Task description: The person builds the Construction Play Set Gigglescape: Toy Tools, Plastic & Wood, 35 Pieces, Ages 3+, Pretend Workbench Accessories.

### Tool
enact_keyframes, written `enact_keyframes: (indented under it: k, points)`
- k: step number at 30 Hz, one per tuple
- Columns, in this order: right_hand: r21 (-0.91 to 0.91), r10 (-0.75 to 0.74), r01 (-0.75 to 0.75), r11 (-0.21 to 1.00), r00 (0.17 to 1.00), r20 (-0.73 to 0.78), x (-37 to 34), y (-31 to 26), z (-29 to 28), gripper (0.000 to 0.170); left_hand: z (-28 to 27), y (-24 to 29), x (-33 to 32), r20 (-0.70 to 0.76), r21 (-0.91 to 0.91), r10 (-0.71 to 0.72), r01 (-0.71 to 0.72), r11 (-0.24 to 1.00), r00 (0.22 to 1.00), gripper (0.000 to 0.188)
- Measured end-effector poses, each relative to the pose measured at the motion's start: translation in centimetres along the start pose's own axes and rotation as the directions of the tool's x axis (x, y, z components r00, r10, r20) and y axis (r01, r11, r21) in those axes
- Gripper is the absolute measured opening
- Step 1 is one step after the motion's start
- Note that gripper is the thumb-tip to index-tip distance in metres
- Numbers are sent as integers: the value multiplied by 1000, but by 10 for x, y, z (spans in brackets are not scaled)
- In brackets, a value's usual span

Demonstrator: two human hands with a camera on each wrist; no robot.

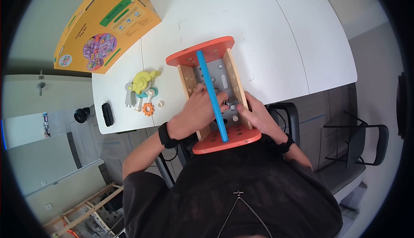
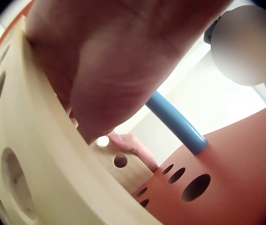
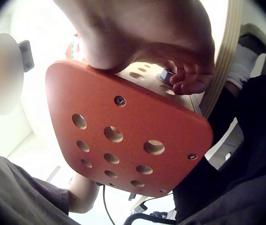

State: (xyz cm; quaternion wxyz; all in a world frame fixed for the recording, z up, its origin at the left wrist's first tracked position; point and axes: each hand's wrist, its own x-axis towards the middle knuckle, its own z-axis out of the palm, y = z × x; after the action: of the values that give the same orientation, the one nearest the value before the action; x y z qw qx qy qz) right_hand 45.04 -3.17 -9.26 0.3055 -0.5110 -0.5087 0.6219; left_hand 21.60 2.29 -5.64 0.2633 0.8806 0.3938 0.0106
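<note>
A toy toolbox stands tilted at the table's front edge, with red end panels (image 1: pixel 202 50), wooden side panels (image 1: pixel 236 72), a grey perforated base (image 1: pixel 220 72) and a blue rod handle (image 1: pixel 208 76). My left hand (image 1: pixel 196 108) reaches over the left side panel and under the rod. Its thumb and index finger pinch a small grey bolt (image 1: pixel 232 102) at the inner face of the right panel. My right hand (image 1: pixel 257 115) grips that panel, thumb over its top edge. In the right wrist view, a grey block-shaped end (image 3: pixel 166 76) sticks out beside the curled right fingers (image 3: pixel 191 79).
Left of the toolbox on the white table (image 1: pixel 267 35) lie a yellow-green toy saw (image 1: pixel 142 82), an orange gear (image 1: pixel 148 109) and small white pieces. A yellow play set box (image 1: pixel 108 27) stands behind them. A black case (image 1: pixel 108 114) lies at the left edge. Chairs (image 1: pixel 362 152) stand right.
</note>
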Motion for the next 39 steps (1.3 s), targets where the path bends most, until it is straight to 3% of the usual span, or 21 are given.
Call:
enact_keyframes:
  k: [8, 14, 17, 23, 26, 32, 39]
  points:
    - [12, 2, -2, 1000, 1000, 12, 0, -1, -1, 62, -2, -5, 7, 108, 52, 35, -41, 998, 994, 36]
    - [15, -39, 39, 999, 999, -9, 1, 0, 0, 63, -4, -8, 8, 140, 5, 67, -68, 998, 988, 28]
    - [27, 8, -9, 1000, 1000, 9, 0, -3, 0, 63, -11, -5, 11, 209, -40, -2, 11, 999, 978, 26]
    - [50, -1, 0, 999, 1000, 13, -1, -5, -1, 63, -7, -7, 11, 131, -64, 16, -8, 998, 991, 27]
    - [37, -8, 7, 999, 1000, 15, 0, -3, -2, 63, -11, -3, 12, 237, 37, -22, 13, 999, 971, 29]
    - [24, 2, -2, 1000, 1000, 14, 0, -3, -2, 64, -12, -1, 7, 108, -65, 29, -22, 998, 994, 25]
    - [36, 0, -1, 999, 1000, 15, -1, -5, -2, 64, -9, 4, 7, 88, -11, -21, 22, 1000, 996, 25]
